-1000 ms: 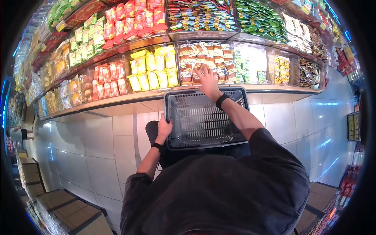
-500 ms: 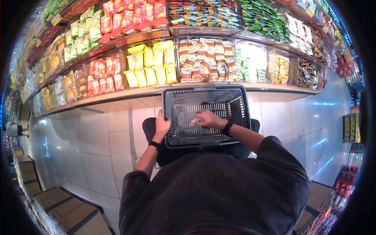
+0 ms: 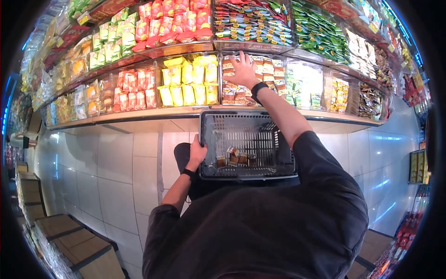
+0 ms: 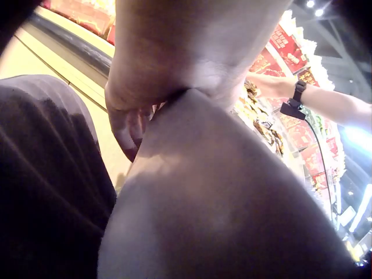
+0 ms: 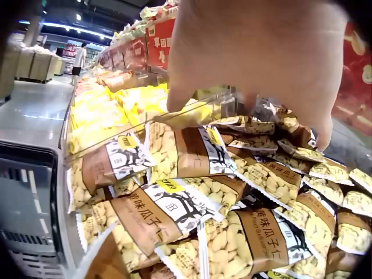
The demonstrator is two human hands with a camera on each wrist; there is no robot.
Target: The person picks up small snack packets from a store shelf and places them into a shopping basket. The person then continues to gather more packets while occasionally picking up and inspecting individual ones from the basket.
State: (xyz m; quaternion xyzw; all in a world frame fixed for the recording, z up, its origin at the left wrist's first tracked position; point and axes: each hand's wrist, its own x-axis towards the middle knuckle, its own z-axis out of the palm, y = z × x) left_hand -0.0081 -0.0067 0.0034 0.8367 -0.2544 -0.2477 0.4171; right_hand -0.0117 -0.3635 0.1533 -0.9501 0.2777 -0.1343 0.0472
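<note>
My left hand (image 3: 197, 153) grips the left rim of a dark grey plastic shopping basket (image 3: 248, 177). Several small brown-and-white packets (image 3: 239, 158) lie on the basket's floor, towards the near side. Beyond the basket, my right hand (image 3: 242, 72) is over a shelf bin heaped with packets of seed kernels (image 5: 157, 215). Its fingers are spread in the head view and reach towards the bin's back. In the right wrist view the fingertips come down among the rear packets, partly hidden by the hand itself.
Left of the bin stand yellow packets (image 3: 188, 83) behind a clear divider, then red ones (image 3: 134, 93). White-and-green packets (image 3: 304, 81) fill the bin to the right. An upper shelf with colourful sachets (image 3: 253, 23) rises behind. A person (image 5: 79, 58) stands far down the aisle.
My right hand went from the bin down into the basket, then back up to the bin. Packets now show on the basket floor. The left hand keeps its hold on the rim.
</note>
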